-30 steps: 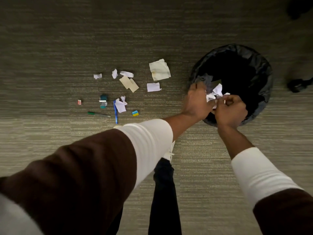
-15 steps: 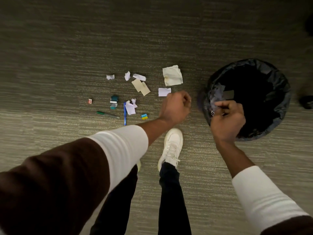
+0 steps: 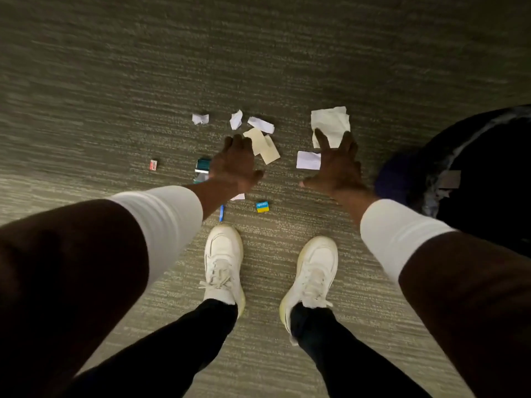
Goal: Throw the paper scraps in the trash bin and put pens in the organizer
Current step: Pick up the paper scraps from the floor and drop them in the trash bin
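Now left hand (image 3: 234, 165), right hand (image 3: 337, 169) over paper scraps (image 3: 330, 120), fingers (image 3: 320, 138) wide, empty; eraser (image 3: 262, 206) reads "apsara"

Office: ribbed carpet (image 3: 120, 81), trash bin (image 3: 428, 182)

Five small white paper scraps (image 3: 200, 118), two tan slips (image 3: 270, 153) and one large crumpled sheet (image 3: 330, 124) make eight papers on the floor (image 3: 115, 81). One blue pen (image 3: 221, 214) shows in part. There are two small blocks, one blue-and-yellow (image 3: 262, 206) and one red-and-white (image 3: 153, 164), one teal object (image 3: 202, 165), one trash bin (image 3: 425, 191) and two white shoes (image 3: 224, 259).
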A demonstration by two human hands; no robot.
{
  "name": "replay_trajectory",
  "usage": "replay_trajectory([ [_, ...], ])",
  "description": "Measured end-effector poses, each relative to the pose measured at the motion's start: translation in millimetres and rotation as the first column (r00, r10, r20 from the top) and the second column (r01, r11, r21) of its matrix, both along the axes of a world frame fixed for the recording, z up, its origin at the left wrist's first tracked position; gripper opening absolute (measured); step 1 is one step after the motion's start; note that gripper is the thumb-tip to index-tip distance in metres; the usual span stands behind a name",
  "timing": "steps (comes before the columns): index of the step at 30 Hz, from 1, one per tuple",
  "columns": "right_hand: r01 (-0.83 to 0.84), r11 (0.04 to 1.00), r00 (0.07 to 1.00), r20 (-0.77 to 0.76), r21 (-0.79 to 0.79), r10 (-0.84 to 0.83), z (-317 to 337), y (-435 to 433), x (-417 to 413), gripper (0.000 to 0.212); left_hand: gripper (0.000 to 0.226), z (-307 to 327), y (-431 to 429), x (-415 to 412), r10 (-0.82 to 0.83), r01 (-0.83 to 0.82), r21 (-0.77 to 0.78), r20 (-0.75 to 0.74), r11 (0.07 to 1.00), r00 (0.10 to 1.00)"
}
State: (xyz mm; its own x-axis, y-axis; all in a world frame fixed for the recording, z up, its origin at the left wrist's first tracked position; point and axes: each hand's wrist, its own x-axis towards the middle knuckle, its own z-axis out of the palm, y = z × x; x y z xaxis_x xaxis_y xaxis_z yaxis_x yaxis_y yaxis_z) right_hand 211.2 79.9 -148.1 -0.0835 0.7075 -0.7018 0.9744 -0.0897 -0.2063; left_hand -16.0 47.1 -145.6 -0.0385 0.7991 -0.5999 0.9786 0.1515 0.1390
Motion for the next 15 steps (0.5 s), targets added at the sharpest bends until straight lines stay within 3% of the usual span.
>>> replay_trajectory([
  [5, -0.118, 0.983, 0.987, 0.122, 0.137, 0.102, -72.4, 36.9, -5.0, 0.140, 0.112, -56.1, 22.0, -3.7, -0.047, 0.047, 0.127, -0.002, 0.991, 0.999],
  [9, -0.214, 0.963, 0.971, 0.143, 0.165, 0.191, -102.1, 53.0, -1.7, 0.144, 0.135, -87.0, 34.3, 4.9, -0.032, 0.027, 0.107, 0.045, 0.994, 0.998],
  [12, -0.261, 0.953, 0.958, 0.164, 0.155, 0.236, -112.6, 48.4, -0.8, 0.143, 0.130, -100.9, 34.0, 5.1, -0.075, 0.068, 0.114, 0.062, 0.991, 0.995],
  [15, -0.268, 0.942, 0.958, 0.155, 0.202, 0.239, -113.1, 36.4, -1.3, 0.123, 0.113, -105.5, 30.0, 4.8, -0.135, 0.129, 0.141, 0.037, 0.982, 0.990],
])
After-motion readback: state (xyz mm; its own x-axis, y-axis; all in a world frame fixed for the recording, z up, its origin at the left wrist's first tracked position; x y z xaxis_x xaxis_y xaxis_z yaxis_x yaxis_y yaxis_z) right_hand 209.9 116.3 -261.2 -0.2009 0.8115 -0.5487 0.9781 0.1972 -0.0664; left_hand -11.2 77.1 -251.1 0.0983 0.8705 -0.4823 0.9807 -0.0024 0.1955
